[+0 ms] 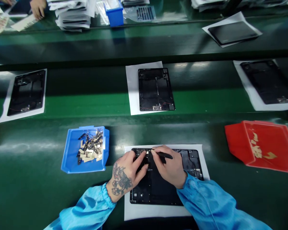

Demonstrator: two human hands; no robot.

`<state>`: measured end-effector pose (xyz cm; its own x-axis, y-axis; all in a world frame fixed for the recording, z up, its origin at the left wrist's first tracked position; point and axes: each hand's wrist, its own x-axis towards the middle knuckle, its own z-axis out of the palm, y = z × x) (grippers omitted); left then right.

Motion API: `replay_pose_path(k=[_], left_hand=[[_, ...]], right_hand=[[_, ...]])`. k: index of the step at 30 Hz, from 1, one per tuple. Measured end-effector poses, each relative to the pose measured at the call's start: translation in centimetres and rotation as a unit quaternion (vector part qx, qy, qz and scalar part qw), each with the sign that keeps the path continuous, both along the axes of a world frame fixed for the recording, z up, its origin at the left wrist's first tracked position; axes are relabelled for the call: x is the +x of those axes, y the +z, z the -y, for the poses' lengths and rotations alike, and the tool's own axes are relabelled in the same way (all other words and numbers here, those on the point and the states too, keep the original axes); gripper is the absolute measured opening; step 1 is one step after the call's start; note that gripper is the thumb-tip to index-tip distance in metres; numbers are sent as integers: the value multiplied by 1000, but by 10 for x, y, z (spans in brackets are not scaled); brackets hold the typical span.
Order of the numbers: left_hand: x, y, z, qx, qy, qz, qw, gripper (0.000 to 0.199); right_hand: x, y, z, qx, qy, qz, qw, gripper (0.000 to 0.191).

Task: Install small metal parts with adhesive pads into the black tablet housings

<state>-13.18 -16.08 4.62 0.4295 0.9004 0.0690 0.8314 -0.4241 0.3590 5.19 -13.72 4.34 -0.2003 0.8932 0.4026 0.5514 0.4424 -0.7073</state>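
A black tablet housing point(163, 188) lies on a sheet of white paper point(144, 213) in front of me, with small parts showing along its edges. My left hand point(127, 174) rests over its left side, fingers apart, with the index fingertip touching near the far edge and the thumb below it. Close beside that fingertip, my right hand point(169, 164) grips a slim black pen-like tool point(165, 155). The tool's tip is hidden by my fingers. Left of the housing stands a blue bin point(70, 159) with a heap of small parts point(90, 148) on thin black leads.
A red bin point(237, 143) on the right holds cream scraps point(256, 145). Beyond lie more tablet housings on paper: left point(26, 92), middle point(156, 89) and right point(268, 81). Across the line are paper stacks point(73, 14), a small blue box point(115, 16) and another person's hand point(38, 8).
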Motion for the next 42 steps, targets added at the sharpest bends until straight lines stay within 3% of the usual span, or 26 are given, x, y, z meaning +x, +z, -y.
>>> replay_pose_path(k=[13,33,42], left_hand=[[6,0,-1,-24,1,-49,999,45],[0,3,-4,-47,-29,-4,998,42],[-1,6,-6,-52,-31,16,998,44]], right_hand=[[0,-2,1,-10,-13,0,1000,13],[4,-3,2,-12,-49,10,999,7],[4,-5,4,-33,-16,-25,999,13]])
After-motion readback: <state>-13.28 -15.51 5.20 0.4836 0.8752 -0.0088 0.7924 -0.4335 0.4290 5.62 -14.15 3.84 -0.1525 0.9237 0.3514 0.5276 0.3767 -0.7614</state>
